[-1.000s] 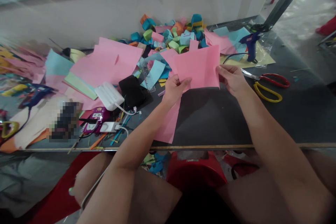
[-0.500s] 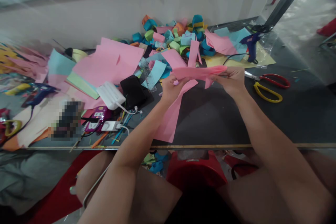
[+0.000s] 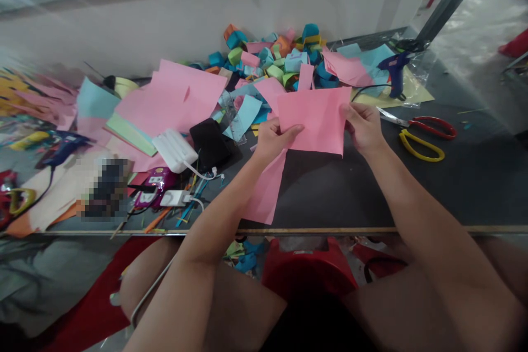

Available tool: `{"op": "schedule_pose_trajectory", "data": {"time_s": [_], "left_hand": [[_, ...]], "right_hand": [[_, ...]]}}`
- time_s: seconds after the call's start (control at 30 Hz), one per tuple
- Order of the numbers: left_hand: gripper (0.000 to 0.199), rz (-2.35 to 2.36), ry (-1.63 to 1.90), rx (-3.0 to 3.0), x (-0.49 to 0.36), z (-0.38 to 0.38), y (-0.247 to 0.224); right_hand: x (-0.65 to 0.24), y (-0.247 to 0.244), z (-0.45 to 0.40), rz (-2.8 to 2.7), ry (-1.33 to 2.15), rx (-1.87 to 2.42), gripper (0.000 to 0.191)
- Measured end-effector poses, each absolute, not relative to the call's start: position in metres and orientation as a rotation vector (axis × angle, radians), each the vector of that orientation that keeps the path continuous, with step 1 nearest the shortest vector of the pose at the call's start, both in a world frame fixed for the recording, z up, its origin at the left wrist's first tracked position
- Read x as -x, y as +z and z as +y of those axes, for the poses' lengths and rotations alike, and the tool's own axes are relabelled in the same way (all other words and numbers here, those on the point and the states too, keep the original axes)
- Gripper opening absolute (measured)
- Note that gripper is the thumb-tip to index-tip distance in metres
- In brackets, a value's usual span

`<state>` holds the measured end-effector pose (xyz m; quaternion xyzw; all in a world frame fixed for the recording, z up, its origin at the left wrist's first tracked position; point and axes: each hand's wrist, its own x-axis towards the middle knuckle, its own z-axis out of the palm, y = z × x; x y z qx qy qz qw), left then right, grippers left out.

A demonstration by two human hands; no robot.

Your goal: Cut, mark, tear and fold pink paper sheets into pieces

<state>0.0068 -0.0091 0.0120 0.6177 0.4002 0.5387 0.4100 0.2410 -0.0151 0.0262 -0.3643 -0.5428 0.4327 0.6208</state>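
left hand: clasping the near-left part of the sheet, thumb on the face, other fingers mostly hidden.
right hand: pinching the right edge, thumb in front.
pink sheet: between the 2 hands, over the dark tabletop; likely light, soft and easily creased or torn, not very slippery. best held near opposite edges, with a gentle pinch.
long pink piece: 1, partly behind the left forearm.
scissors: 1 pair beside the right hand, red and yellow handles.
glue guns: 2, the blue one at far right and another at left.
white power bank: 1, beside 1 black case.
white plug: 1, nearer the table edge.
paper loops: many, overlapping too much to count.
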Motion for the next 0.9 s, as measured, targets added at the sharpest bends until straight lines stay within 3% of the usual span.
{"op": "schedule_pose_trajectory", "data": {"time_s": [0.3, 0.57, 0.9], "left_hand": [[0.051, 0.940, 1.365, -1.530, -0.009, -0.006, 0.008], [0.039, 0.961, 1.381, -1.521, -0.008, -0.005, 0.002], [0.065, 0.838, 1.572, -1.563, -0.006, 0.002, 0.006]], "right_hand": [[-0.241, 0.024, -0.012, -1.240, 0.956, 0.804, 0.049], [-0.240, 0.026, -0.012, -1.236, 0.758, 0.821, 0.044], [-0.235, 0.024, -0.014, -1.237, 0.694, 0.865, 0.050]]}}
